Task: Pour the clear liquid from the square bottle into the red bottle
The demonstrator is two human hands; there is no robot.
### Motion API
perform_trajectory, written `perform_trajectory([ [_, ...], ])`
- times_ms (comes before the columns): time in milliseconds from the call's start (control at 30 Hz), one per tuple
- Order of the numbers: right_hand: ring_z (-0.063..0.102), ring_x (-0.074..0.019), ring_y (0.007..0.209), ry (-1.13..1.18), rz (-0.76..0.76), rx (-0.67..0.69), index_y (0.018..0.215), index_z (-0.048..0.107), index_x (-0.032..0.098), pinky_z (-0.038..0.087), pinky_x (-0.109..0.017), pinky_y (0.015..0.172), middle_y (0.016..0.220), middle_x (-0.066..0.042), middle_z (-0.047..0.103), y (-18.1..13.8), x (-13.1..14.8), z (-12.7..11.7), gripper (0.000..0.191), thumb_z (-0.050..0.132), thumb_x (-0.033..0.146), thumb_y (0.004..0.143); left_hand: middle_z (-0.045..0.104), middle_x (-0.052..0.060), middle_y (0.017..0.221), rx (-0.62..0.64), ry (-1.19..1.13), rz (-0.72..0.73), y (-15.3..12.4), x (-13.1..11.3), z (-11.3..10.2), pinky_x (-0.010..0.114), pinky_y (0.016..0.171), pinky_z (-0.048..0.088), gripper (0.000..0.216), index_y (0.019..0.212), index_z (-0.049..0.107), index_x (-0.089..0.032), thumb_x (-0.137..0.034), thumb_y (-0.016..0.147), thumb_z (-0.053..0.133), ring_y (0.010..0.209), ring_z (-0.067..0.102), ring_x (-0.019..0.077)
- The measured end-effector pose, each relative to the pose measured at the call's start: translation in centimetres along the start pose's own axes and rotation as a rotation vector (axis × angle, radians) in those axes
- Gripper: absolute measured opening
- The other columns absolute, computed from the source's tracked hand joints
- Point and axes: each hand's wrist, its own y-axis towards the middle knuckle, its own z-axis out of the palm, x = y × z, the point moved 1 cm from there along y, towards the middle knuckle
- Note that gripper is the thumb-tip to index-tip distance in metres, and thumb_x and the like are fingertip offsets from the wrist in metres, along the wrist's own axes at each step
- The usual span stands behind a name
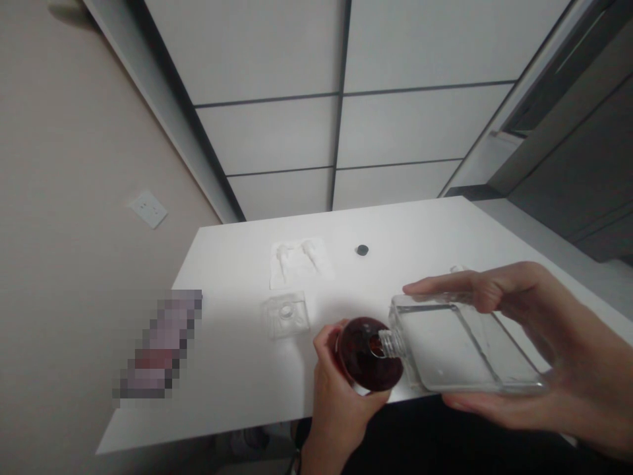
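A white table (237, 369) fills the lower view, and we hold our work over its near edge. Our right hand (558, 356) wraps a clear, flat rectangular glass bottle (455, 349), tipped on its side, fingers closed along its top edge and thumb beneath. Its threaded neck touches the mouth of a small round dark red bottle (368, 353), which our left hand (339, 396) grips from below with fingers curled shut around it. Both look like rigid, smooth glass, likely slippery and breakable; the broad flat sides give the surest hold. Farther back lie a second clear square bottle (287, 315), a white cloth (299, 262) bearing two pump parts, and a small black cap (362, 250).
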Motion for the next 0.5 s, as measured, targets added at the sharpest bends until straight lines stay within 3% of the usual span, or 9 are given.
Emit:
perform_trajectory([
  [500,0.082,-0.0264,0.091,-0.136,-0.049,0.076,0.098,0.045,0.034,0.067,-0.029,0.066,0.111,0.003,0.081,0.86,0.77,-0.46,0.051,0.080,0.066,0.082,0.066,0.016,0.134,0.048,-0.034,0.011,0.08,-0.10,-0.25,0.050,0.107,0.056,0.085,0.134,0.038,-0.024,-0.021,0.065,0.087,0.124,0.070,0.0344],
])
